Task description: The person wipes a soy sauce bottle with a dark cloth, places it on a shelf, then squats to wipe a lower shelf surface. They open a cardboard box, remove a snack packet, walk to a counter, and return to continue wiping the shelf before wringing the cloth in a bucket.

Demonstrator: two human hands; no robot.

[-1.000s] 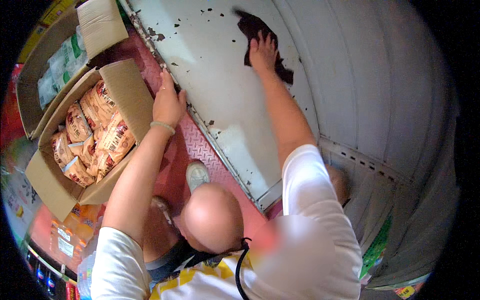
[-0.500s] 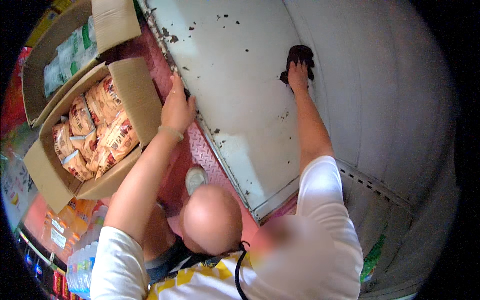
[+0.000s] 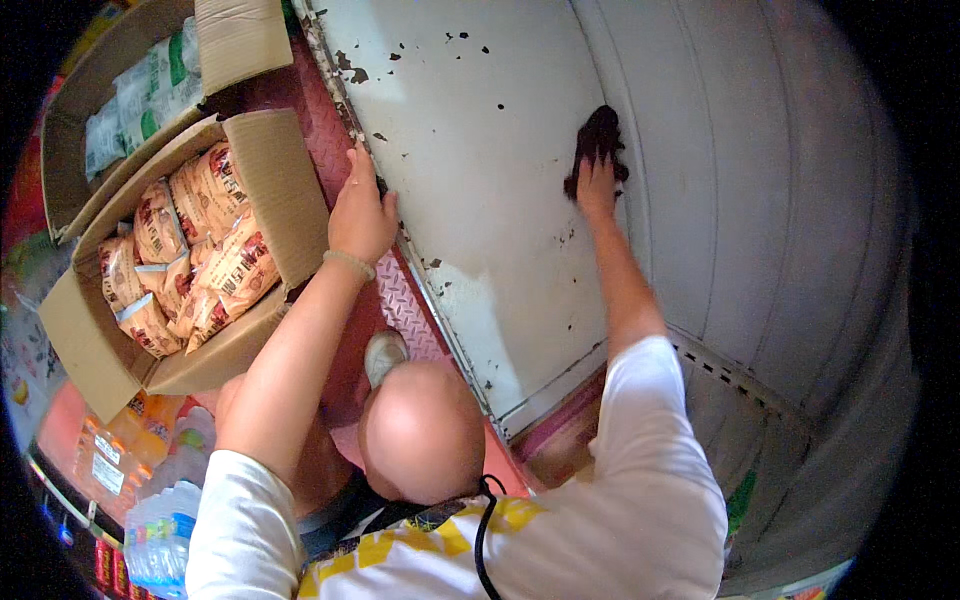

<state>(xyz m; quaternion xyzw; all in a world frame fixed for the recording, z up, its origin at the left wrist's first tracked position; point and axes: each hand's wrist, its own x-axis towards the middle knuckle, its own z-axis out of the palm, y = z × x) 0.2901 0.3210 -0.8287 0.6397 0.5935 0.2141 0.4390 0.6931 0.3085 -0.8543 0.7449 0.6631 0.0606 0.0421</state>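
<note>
A dark, crumpled cloth (image 3: 601, 130) lies against the white, chipped-paint panel (image 3: 480, 180), close to where it meets the grey ribbed wall. My right hand (image 3: 597, 188) grips the cloth and presses it to the panel, arm stretched far forward. At the panel's worn left edge rests my left hand (image 3: 362, 222), its fingers stretched out and nothing in them. Dark flecks of missing paint dot the panel, thickest along that edge.
Left of my left arm stands an open carton (image 3: 290, 200) of orange snack packets (image 3: 215, 250). Behind it is another carton (image 3: 240, 45) with green-and-white packs. Bottled drinks (image 3: 160, 540) sit at the lower left. The grey ribbed wall (image 3: 740, 200) rises on the right; pink tread-plate floor (image 3: 405, 310) shows below.
My right hand has drawn the cloth slightly nearer to me along the panel. My left hand stays at the panel's edge. The view has shifted a little.
</note>
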